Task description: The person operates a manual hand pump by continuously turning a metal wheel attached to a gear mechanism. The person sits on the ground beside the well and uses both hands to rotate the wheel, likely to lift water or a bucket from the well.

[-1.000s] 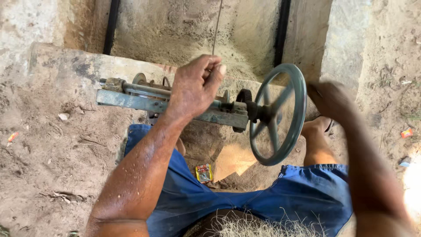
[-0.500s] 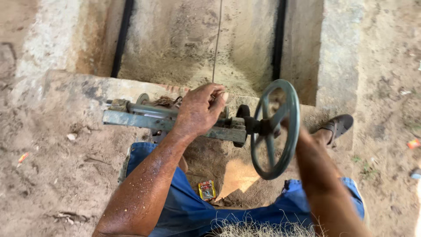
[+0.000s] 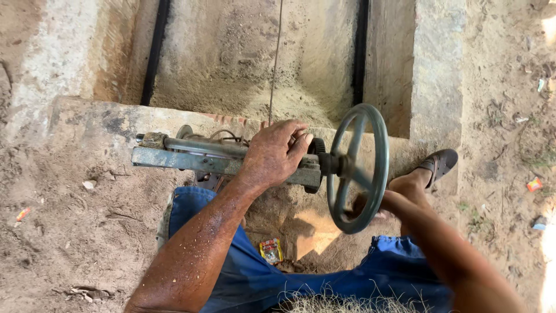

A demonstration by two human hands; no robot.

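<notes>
A grey-green metal handwheel (image 3: 379, 145) stands on edge at the right end of a horizontal steel bar (image 3: 174, 157), which rests on a concrete ledge. My left hand (image 3: 278, 153) is clamped over the bar just left of a small black gear (image 3: 317, 146) at the wheel's hub. My right hand (image 3: 370, 206) grips the lower rim of the wheel and is partly hidden behind it. Both forearms reach out over my blue shorts (image 3: 243, 278).
Beyond the ledge lies a sandy concrete channel (image 3: 249, 58) with black guide rails (image 3: 155, 52) on both sides and a thin wire (image 3: 277, 58) down its middle. A sandalled foot (image 3: 437, 165) rests to the right of the wheel. A small wrapper (image 3: 270, 250) lies on the sandy ground.
My right hand has swept from the wheel's upper right rim down to its lower rim, with the wheel turning. My left hand has stayed on the bar.
</notes>
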